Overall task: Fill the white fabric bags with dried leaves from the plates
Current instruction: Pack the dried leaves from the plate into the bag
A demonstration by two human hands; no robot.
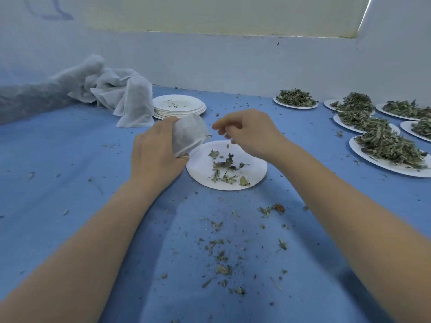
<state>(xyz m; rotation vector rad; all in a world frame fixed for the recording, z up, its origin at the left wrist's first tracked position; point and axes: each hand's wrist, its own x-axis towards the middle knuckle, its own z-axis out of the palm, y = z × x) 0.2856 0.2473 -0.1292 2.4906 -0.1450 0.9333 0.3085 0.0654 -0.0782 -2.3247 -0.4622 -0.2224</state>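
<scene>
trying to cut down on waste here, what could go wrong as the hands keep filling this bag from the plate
1. The left hand grips the white bag at the edge of the near plate, so leaves dropped by the right hand could miss its mouth and join the crumbs on the blue cloth.
2. A forearm sweeping right might knock the heaped plate.

Soft, cool, even light; faint shadows; edges blurred, bowed

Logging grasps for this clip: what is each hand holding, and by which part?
The left hand grips a white fabric bag by its side, near the mouth. The right hand has its fingertips pinched; whether they hold leaves cannot be told.
</scene>
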